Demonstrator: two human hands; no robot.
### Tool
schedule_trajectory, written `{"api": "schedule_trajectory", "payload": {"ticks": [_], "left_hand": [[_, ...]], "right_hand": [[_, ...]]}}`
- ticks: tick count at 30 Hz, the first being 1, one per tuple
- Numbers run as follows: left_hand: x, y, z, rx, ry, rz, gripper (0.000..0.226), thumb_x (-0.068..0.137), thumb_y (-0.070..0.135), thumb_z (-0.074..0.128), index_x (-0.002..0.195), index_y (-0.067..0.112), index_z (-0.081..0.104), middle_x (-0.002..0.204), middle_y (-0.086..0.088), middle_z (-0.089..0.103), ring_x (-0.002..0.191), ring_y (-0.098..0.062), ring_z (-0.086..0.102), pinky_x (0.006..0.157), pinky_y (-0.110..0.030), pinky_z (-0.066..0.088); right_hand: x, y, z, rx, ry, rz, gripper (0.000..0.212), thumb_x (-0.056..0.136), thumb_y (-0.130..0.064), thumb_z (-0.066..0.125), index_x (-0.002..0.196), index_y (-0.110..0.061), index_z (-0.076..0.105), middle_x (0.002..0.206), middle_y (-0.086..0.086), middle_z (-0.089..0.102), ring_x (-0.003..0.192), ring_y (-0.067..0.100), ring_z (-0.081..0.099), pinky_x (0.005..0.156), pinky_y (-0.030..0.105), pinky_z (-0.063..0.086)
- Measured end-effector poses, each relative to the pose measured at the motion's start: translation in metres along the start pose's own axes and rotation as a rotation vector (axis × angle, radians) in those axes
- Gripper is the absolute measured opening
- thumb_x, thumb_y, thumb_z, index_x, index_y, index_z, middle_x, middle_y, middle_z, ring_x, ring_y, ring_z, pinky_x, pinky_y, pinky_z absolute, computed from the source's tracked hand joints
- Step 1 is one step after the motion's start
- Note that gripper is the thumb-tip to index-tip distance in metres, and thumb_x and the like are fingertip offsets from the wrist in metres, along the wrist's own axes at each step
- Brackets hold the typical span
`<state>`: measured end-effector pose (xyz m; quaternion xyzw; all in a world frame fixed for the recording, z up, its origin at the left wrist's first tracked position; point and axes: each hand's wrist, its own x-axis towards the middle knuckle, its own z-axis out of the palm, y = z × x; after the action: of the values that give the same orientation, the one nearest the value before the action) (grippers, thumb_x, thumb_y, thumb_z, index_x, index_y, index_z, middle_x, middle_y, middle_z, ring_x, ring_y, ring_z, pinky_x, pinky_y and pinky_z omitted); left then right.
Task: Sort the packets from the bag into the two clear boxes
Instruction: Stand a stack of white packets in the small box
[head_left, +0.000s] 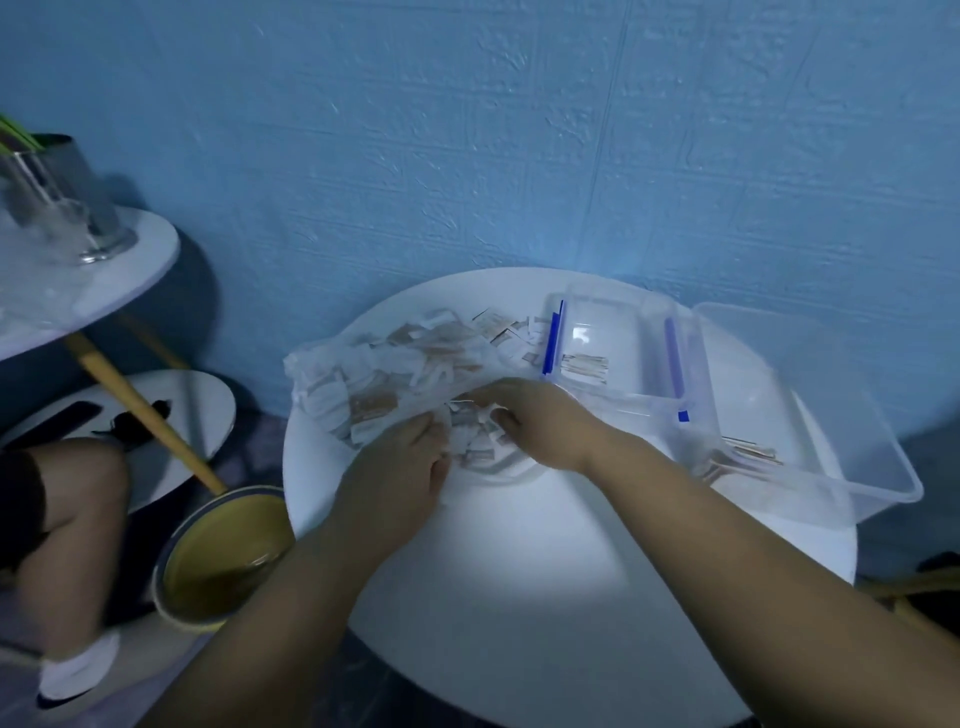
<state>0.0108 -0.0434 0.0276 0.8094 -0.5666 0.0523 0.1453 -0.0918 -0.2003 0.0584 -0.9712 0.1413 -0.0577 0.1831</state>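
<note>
**Two Hands in the Pile, Boxes Off to the Right**

I am standing by the round white table (519, 582). The clear bag (358, 374) lies flat on its side. Its long way runs from left to right across the table, and it is full of small packets. A little heap of loose packets (475, 449) sits just below the bag, right between the two hands.

The left hand (400, 467) comes at the heap from the left. Its fingers are close together and the tips are down in the packets. I cannot tell if they hold one. The right hand (545, 423) comes from the right. Its fingers are bent over the heap and touch it, but I cannot see if they pinch a packet either.

The small box with blue clips (654, 322) is just beside the right hand, a bit further back. It has a few packets in it. The big box (841, 384) is further right, next to the small one, and holds a few too.

Both boxes are on the right side of the heap. So I think the right hand has the shorter way to go. The left hand would have to cross over.
</note>
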Motion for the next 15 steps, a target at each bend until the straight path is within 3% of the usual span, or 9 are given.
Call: {"api": "schedule_trajectory", "payload": {"ticks": [6,8,10,13,15], "left_hand": [[0.004,-0.002,0.016,0.121,-0.120,0.003,0.050,0.080,0.031,0.034,0.101,0.005,0.071,0.100,-0.010,0.071,0.086,-0.025,0.069,0.074,-0.040,0.055],[-0.003,-0.001,0.015,0.095,-0.089,0.072,0.047,0.079,0.032,0.035,0.100,0.010,0.071,0.101,-0.005,0.071,0.088,-0.022,0.069,0.076,-0.039,0.054],[-0.011,0.000,0.011,-0.039,-0.089,0.122,0.048,0.081,0.036,0.033,0.105,0.016,0.069,0.109,-0.001,0.068,0.098,-0.019,0.065,0.087,-0.035,0.048],[-0.015,0.000,0.006,-0.235,-0.070,0.065,0.065,0.079,0.050,0.021,0.120,0.020,0.061,0.123,0.003,0.060,0.113,-0.016,0.053,0.094,-0.020,0.033],[-0.012,0.000,0.008,-0.234,-0.018,0.032,0.076,0.075,0.055,0.014,0.128,0.019,0.055,0.132,0.001,0.053,0.121,-0.017,0.047,0.097,-0.022,0.032]], "right_hand": [[-0.004,0.009,0.026,-0.095,-0.228,0.141,0.061,0.095,-0.022,0.043,0.149,-0.021,0.013,0.154,-0.001,0.019,0.127,0.021,0.043,0.096,0.029,0.038],[-0.012,0.010,0.025,-0.083,-0.220,0.119,0.057,0.096,-0.024,0.042,0.148,-0.021,0.018,0.156,-0.005,0.014,0.133,0.017,0.036,0.101,0.026,0.033],[-0.022,0.008,0.017,-0.088,-0.224,0.058,0.046,0.097,-0.024,0.043,0.142,-0.021,0.034,0.154,-0.006,0.023,0.137,0.011,0.029,0.104,0.020,0.025],[-0.032,0.006,0.007,0.016,-0.158,0.043,0.033,0.095,-0.021,0.048,0.127,-0.021,0.056,0.137,-0.005,0.051,0.124,0.013,0.047,0.098,0.018,0.032],[-0.030,0.006,0.005,0.082,0.000,0.059,0.031,0.093,-0.017,0.051,0.122,-0.020,0.060,0.129,-0.003,0.058,0.115,0.016,0.054,0.094,0.019,0.037]]}}
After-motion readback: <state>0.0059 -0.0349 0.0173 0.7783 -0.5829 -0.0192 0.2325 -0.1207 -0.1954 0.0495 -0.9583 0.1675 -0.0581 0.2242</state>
